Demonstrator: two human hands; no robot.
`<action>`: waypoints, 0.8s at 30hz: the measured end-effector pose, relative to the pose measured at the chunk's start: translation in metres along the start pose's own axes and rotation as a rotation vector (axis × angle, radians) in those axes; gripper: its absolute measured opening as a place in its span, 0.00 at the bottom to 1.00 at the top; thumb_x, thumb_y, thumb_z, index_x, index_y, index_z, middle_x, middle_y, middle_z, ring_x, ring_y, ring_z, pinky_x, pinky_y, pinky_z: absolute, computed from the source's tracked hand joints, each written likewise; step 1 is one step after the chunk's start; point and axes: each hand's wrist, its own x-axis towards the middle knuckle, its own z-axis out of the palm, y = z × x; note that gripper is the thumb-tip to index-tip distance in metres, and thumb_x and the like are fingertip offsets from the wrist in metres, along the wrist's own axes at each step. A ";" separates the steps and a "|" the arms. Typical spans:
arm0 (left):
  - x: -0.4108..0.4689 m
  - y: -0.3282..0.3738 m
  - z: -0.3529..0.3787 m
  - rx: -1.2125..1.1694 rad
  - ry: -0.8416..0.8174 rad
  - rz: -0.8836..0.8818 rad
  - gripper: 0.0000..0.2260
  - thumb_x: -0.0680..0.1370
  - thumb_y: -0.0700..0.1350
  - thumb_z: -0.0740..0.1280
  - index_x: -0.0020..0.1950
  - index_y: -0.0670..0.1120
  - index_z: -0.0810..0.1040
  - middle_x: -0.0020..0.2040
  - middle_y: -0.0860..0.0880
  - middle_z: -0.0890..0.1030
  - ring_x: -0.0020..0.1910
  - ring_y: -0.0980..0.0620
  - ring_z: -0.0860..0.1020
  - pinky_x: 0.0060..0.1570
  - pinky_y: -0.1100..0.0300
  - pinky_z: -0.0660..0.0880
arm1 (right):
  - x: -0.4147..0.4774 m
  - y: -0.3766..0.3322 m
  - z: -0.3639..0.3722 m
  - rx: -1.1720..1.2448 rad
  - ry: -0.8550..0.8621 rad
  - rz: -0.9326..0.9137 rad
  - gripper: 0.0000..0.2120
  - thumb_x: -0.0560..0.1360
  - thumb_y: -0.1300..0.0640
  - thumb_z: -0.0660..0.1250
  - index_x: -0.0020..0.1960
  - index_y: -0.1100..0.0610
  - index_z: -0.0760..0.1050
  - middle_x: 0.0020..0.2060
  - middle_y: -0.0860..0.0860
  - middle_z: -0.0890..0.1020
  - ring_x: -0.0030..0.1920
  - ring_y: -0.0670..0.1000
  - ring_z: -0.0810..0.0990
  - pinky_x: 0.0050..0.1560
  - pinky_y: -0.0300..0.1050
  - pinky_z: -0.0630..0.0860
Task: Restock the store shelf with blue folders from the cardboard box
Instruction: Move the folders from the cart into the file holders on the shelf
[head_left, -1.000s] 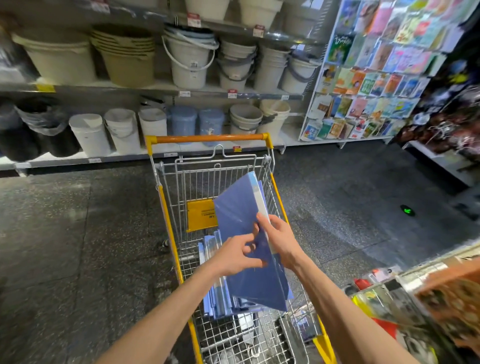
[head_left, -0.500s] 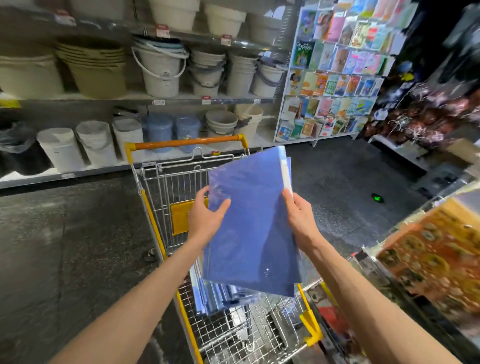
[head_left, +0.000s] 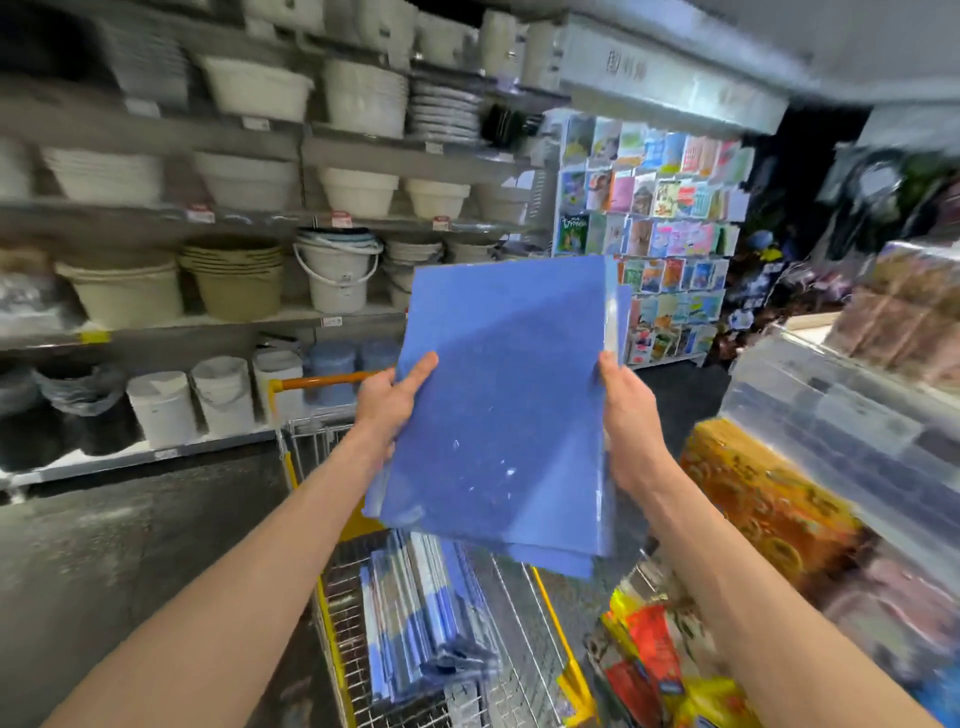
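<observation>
Dark speckled floor (head_left: 130, 545) fronts grey shelves (head_left: 156, 140) of buckets (head_left: 337, 275) beside a card rack (head_left: 660, 234).

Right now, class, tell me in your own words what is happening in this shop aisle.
A person holds a stack of blue folders upright in front of them, the left hand gripping its left edge and the right hand its right edge. Below it stands a shopping cart with more folders lying in its basket. Shelves of buckets line the aisle behind.

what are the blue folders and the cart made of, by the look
The folders look like thin plastic with a glossy finish: light glints on the cover, and there is a clear strip along the edge. The cart looks like shiny grey metal wire mesh, with yellow, probably plastic, edging.
</observation>
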 end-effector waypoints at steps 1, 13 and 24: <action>-0.013 0.004 0.005 -0.011 0.017 0.018 0.17 0.74 0.53 0.77 0.53 0.41 0.85 0.51 0.45 0.87 0.51 0.43 0.85 0.57 0.41 0.81 | -0.006 -0.006 -0.008 -0.007 -0.008 -0.007 0.16 0.82 0.45 0.62 0.55 0.56 0.81 0.50 0.50 0.87 0.52 0.54 0.85 0.53 0.54 0.82; -0.141 0.104 0.045 -0.002 0.049 0.187 0.22 0.72 0.61 0.77 0.46 0.41 0.81 0.43 0.46 0.85 0.40 0.45 0.82 0.42 0.48 0.80 | -0.079 -0.079 -0.078 0.056 -0.199 -0.088 0.35 0.73 0.42 0.75 0.75 0.47 0.66 0.63 0.46 0.81 0.58 0.51 0.84 0.57 0.57 0.81; -0.213 0.173 0.103 -0.028 -0.221 0.400 0.12 0.79 0.54 0.71 0.47 0.45 0.83 0.41 0.49 0.87 0.39 0.49 0.84 0.36 0.56 0.79 | -0.177 -0.172 -0.127 0.002 0.134 -0.330 0.26 0.75 0.48 0.74 0.68 0.57 0.74 0.56 0.54 0.85 0.52 0.58 0.86 0.52 0.58 0.83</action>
